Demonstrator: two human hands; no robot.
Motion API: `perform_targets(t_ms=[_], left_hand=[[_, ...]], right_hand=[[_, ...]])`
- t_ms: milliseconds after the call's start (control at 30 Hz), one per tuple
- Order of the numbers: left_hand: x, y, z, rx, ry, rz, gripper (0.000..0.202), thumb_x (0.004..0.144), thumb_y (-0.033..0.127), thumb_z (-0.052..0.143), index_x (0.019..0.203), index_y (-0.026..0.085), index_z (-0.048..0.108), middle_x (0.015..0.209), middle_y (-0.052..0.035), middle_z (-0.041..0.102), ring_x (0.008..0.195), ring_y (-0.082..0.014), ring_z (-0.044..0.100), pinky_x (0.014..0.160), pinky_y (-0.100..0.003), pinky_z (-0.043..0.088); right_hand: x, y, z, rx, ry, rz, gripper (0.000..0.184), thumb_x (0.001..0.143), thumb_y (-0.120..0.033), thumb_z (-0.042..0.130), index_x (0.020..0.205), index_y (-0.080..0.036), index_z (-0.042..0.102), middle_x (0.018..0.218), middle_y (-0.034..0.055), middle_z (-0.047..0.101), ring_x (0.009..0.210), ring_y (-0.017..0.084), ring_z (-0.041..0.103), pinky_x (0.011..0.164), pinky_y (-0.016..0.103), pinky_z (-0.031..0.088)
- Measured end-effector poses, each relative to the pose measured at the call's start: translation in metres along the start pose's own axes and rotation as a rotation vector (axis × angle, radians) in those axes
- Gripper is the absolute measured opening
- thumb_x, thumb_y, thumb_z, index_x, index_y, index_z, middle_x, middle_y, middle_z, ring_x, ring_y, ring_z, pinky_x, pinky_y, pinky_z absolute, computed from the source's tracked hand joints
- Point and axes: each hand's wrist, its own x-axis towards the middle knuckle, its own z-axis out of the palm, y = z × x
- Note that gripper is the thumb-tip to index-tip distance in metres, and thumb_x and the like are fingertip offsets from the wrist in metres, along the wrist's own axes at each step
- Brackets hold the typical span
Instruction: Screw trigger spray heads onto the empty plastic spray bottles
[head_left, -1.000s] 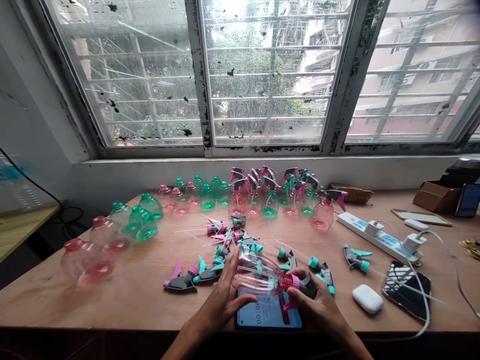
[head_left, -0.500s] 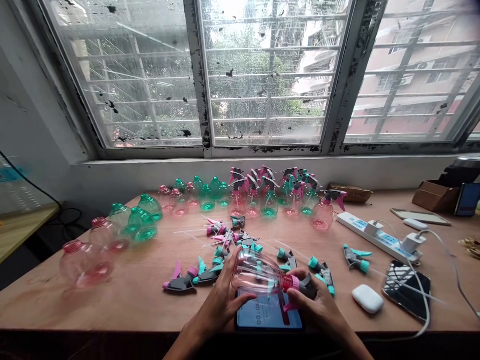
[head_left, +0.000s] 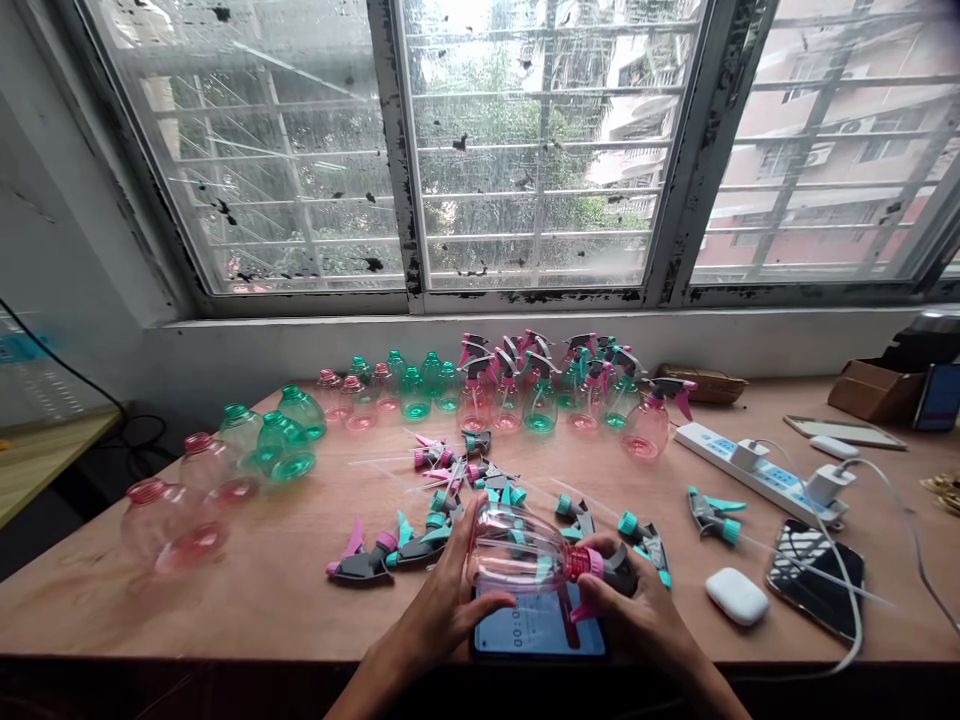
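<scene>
A clear pink spray bottle (head_left: 517,548) lies sideways in the air above a phone (head_left: 517,630) with a lit timer screen. Its base end is wrapped by my left hand (head_left: 457,590). At the neck, my right hand (head_left: 630,590) grips the pink collar and the grey-and-pink trigger head (head_left: 616,570). The head sits on the bottle's mouth, and a tube shows inside. Just beyond my hands lies a loose heap of spray heads (head_left: 480,480), pink-and-grey and teal-and-grey, with thin clear tubes.
Headless pink and green bottles (head_left: 281,447) stand along the left and back. Bottles with heads (head_left: 540,408) are grouped at the back centre. To the right are a power strip (head_left: 739,468), a white earbud case (head_left: 736,597), a dark phone (head_left: 814,580) and a teal spray head (head_left: 712,515).
Both hands keep their hold on the bottle, which has shifted and turned very slightly. Everything else on the table stays where it was.
</scene>
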Motion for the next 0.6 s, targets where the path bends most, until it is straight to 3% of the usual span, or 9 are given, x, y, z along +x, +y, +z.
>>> perform_targets(t_ms=[100, 233, 300, 433, 533, 600], left_hand=[[-0.0007, 0.0018, 0.0005, -0.016, -0.008, -0.008, 0.099, 0.087, 0.048, 0.070, 0.158, 0.037, 0.002, 0.168, -0.0079, 0.010, 0.153, -0.0334, 0.015, 0.123, -0.052, 0.019], [-0.0013, 0.0048, -0.0013, -0.086, -0.042, 0.022, 0.106, 0.084, 0.061, 0.063, 0.158, 0.033, -0.008, 0.168, -0.0105, 0.004, 0.153, -0.0361, 0.012, 0.123, -0.052, 0.019], [-0.0008, 0.0049, -0.0024, -0.098, -0.042, 0.035, 0.098, 0.087, 0.064, 0.057, 0.158, 0.032, -0.003, 0.168, -0.0104, 0.007, 0.152, -0.0366, 0.015, 0.122, -0.052, 0.020], [0.0000, 0.0043, -0.0031, -0.031, -0.018, 0.016, 0.088, 0.090, 0.054, 0.062, 0.158, 0.035, 0.010, 0.166, -0.0083, 0.016, 0.149, -0.0345, 0.026, 0.122, -0.048, 0.025], [-0.0011, 0.0041, -0.0023, 0.021, 0.001, 0.003, 0.077, 0.097, 0.043, 0.058, 0.157, 0.039, 0.011, 0.166, -0.0056, 0.020, 0.151, -0.0304, 0.022, 0.123, -0.048, 0.019], [-0.0020, 0.0039, -0.0018, 0.005, -0.004, 0.010, 0.082, 0.096, 0.043, 0.060, 0.157, 0.038, 0.005, 0.167, -0.0068, 0.015, 0.152, -0.0309, 0.018, 0.123, -0.050, 0.018]], right_hand=[[-0.0012, -0.0006, 0.0000, -0.009, -0.001, -0.007, 0.034, 0.076, -0.042, 0.083, 0.095, -0.019, 0.067, 0.076, -0.0002, 0.066, 0.064, 0.017, 0.062, 0.058, 0.027, 0.055], [-0.0020, -0.0013, 0.0009, -0.009, -0.016, -0.011, 0.035, 0.075, -0.042, 0.083, 0.095, -0.019, 0.066, 0.077, 0.0007, 0.067, 0.064, 0.018, 0.062, 0.057, 0.027, 0.056], [-0.0020, -0.0025, 0.0014, -0.015, -0.006, -0.025, 0.034, 0.075, -0.042, 0.082, 0.094, -0.019, 0.067, 0.076, 0.0005, 0.068, 0.064, 0.017, 0.063, 0.057, 0.026, 0.055], [-0.0016, -0.0042, 0.0012, -0.017, 0.039, -0.027, 0.034, 0.075, -0.045, 0.081, 0.094, -0.020, 0.067, 0.072, -0.0008, 0.067, 0.061, 0.017, 0.062, 0.054, 0.025, 0.054], [-0.0012, -0.0040, 0.0010, -0.015, 0.053, -0.027, 0.036, 0.076, -0.047, 0.080, 0.094, -0.020, 0.066, 0.070, -0.0011, 0.066, 0.060, 0.018, 0.062, 0.053, 0.025, 0.054], [-0.0011, -0.0034, 0.0012, -0.029, 0.042, -0.033, 0.035, 0.076, -0.045, 0.081, 0.094, -0.020, 0.066, 0.074, -0.0001, 0.067, 0.062, 0.018, 0.063, 0.056, 0.026, 0.054]])
